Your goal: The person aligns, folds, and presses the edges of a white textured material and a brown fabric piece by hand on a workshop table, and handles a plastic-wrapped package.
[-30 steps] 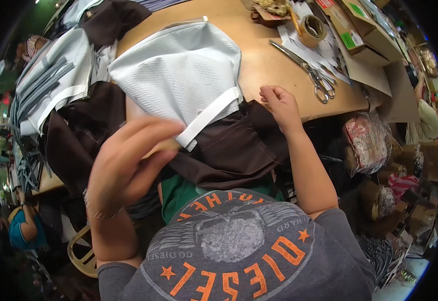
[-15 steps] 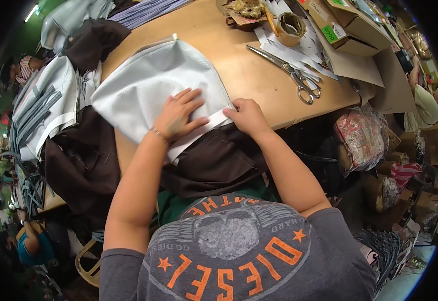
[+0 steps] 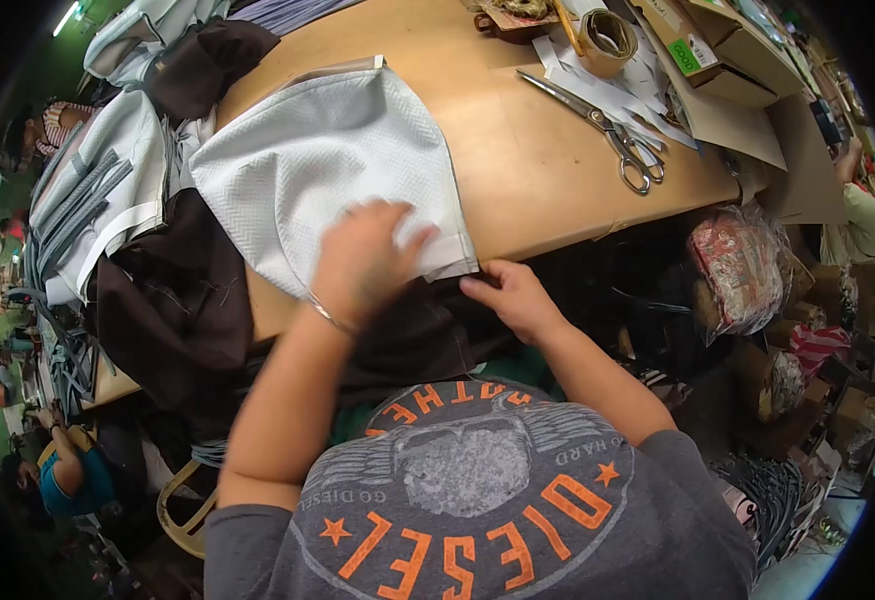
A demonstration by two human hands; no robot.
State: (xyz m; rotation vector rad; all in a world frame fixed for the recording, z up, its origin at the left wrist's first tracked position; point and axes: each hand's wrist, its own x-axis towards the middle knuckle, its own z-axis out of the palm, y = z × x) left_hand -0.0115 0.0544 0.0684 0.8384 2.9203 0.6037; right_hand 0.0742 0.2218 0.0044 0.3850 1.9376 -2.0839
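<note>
A white textured fabric piece (image 3: 327, 150) lies on the table with a dark brown cloth (image 3: 407, 335) under its near edge, hanging toward my lap. My left hand (image 3: 362, 265), blurred by motion, is over the fabric's near part, thumb apart from the fingers. At the piece's near right corner, a white band (image 3: 447, 255) runs along the edge. Just beside that corner is my right hand (image 3: 517, 300), its thumb and forefinger apart; whether the forefinger touches the fabric I cannot tell.
Large scissors (image 3: 602, 125) lie on the table (image 3: 527, 200) near paper strips and a tape roll (image 3: 607, 42). Cardboard boxes (image 3: 727, 60) stand at the far right. More white fabric (image 3: 107, 170) and brown cloth (image 3: 172, 300) are piled at left. A plastic-wrapped bundle (image 3: 737, 270) sits off the right edge.
My right hand has let go of the white band and moved down and right. The left hand has lifted its fingers' press and moved slightly nearer. The fabric's near right corner has shifted toward me.
</note>
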